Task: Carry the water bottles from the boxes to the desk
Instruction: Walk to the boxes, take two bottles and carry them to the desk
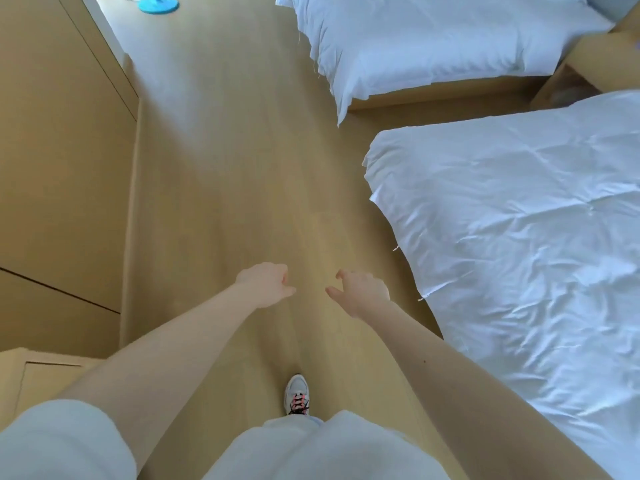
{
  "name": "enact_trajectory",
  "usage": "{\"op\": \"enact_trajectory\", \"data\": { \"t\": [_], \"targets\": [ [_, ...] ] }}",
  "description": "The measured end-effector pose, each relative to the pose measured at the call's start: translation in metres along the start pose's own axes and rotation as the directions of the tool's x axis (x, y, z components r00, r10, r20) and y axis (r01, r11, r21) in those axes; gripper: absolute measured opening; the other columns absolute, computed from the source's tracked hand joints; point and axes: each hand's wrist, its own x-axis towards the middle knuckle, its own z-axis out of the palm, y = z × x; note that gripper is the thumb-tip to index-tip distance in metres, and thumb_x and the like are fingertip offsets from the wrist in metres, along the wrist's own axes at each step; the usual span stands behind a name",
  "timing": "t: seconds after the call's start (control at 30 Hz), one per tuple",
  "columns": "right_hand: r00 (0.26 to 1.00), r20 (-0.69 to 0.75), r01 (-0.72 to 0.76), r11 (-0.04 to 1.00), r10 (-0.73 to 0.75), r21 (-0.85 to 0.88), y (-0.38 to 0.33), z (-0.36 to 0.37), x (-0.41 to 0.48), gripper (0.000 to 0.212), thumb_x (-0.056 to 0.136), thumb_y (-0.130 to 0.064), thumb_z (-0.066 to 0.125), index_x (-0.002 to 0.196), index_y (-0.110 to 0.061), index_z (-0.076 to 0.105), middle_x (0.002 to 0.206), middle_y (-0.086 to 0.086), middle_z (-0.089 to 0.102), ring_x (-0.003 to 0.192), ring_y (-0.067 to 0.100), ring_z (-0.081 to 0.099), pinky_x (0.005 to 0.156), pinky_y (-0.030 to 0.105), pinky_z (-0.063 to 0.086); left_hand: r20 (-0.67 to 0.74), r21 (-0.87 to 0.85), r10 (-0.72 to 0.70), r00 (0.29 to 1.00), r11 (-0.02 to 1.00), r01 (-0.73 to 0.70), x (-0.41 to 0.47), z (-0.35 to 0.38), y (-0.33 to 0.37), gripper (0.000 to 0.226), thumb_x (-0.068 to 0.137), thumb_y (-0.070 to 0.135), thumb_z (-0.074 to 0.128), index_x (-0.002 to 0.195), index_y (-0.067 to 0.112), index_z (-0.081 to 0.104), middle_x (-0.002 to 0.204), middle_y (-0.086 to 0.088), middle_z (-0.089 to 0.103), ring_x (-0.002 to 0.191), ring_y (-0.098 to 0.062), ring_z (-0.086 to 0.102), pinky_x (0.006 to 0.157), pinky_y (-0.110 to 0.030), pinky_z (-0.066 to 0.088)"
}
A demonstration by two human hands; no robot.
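- Both arms are held out over the wooden floor [242, 168].
- The left hand [266, 284] and right hand [360, 292] are kept apart, loosely curled and empty.
- One shoe [297, 394] is seen between the arms.
- Two white-covered beds are seen at right, the near bed [519, 254] and the far bed [433, 39].
- A blue base [158, 3] is seen at top left.

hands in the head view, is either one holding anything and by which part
Nothing is held. The left hand and the right hand are both empty, fingers loosely curled, above the wooden floor.
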Motion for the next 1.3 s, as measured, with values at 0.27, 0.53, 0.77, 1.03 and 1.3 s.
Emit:
{"op": "enact_trajectory", "data": {
  "t": [0.27, 0.53, 0.77, 1.03, 1.3],
  "targets": [
    [1.000, 0.003, 0.026, 0.998, -0.025, -0.052, -0.023, -0.042, 0.066, 0.049, 0.100, -0.049, 0.036, 0.136, -0.016, 0.045, 0.125, 0.007, 0.059, 0.120, 0.027, 0.050, 0.089, 0.038, 0.043, 0.004, -0.052, -0.002, 1.000, 0.999, 0.002, 0.051, -0.041, -0.027, 0.033, 0.097, 0.047, 0.046, 0.112, 0.019, 0.053, 0.115, -0.003, 0.059, 0.103, -0.023, 0.056, 0.079, -0.032, 0.043],
    [0.995, 0.010, 0.100, 0.991, -0.100, -0.090, -0.023, -0.087, 0.160, 0.045, 0.099, -0.047, 0.040, 0.128, -0.014, 0.052, 0.110, 0.005, 0.064, 0.107, 0.026, 0.057, 0.076, 0.033, 0.040, 0.000, -0.050, -0.071, 0.997, 0.996, 0.071, 0.109, -0.097, -0.043, 0.034, 0.097, 0.046, 0.047, 0.117, 0.019, 0.054, 0.119, -0.003, 0.058, 0.106, -0.023, 0.056, 0.082, -0.031, 0.044],
    [0.983, -0.018, 0.181, 0.978, -0.184, -0.104, -0.010, -0.169, 0.265, 0.047, 0.099, -0.049, 0.041, 0.131, -0.015, 0.049, 0.119, 0.007, 0.062, 0.111, 0.027, 0.058, 0.089, 0.039, 0.048, -0.046, -0.075, -0.162, 0.986, 0.985, 0.158, 0.191, -0.192, -0.024, 0.036, 0.096, 0.047, 0.049, 0.117, 0.018, 0.054, 0.118, -0.004, 0.059, 0.103, -0.024, 0.056, 0.078, -0.031, 0.043],
    [0.979, 0.012, 0.206, 0.976, -0.206, -0.072, 0.014, -0.232, 0.351, 0.048, 0.100, -0.047, 0.040, 0.135, -0.015, 0.045, 0.126, 0.008, 0.058, 0.116, 0.027, 0.054, 0.092, 0.038, 0.045, -0.033, -0.084, -0.183, 0.983, 0.980, 0.180, 0.272, -0.251, 0.005, 0.031, 0.096, 0.047, 0.048, 0.111, 0.020, 0.054, 0.114, -0.002, 0.059, 0.097, -0.022, 0.056, 0.074, -0.030, 0.042],
    [0.971, 0.051, 0.237, 0.970, -0.234, -0.056, 0.003, -0.254, 0.411, 0.049, 0.100, -0.048, 0.039, 0.136, -0.015, 0.045, 0.129, 0.007, 0.056, 0.119, 0.027, 0.052, 0.088, 0.037, 0.043, -0.014, -0.084, -0.210, 0.978, 0.974, 0.209, 0.322, -0.277, -0.012, 0.028, 0.097, 0.044, 0.047, 0.109, 0.019, 0.055, 0.109, 0.000, 0.060, 0.096, -0.021, 0.058, 0.073, -0.030, 0.043]
  ]
}}
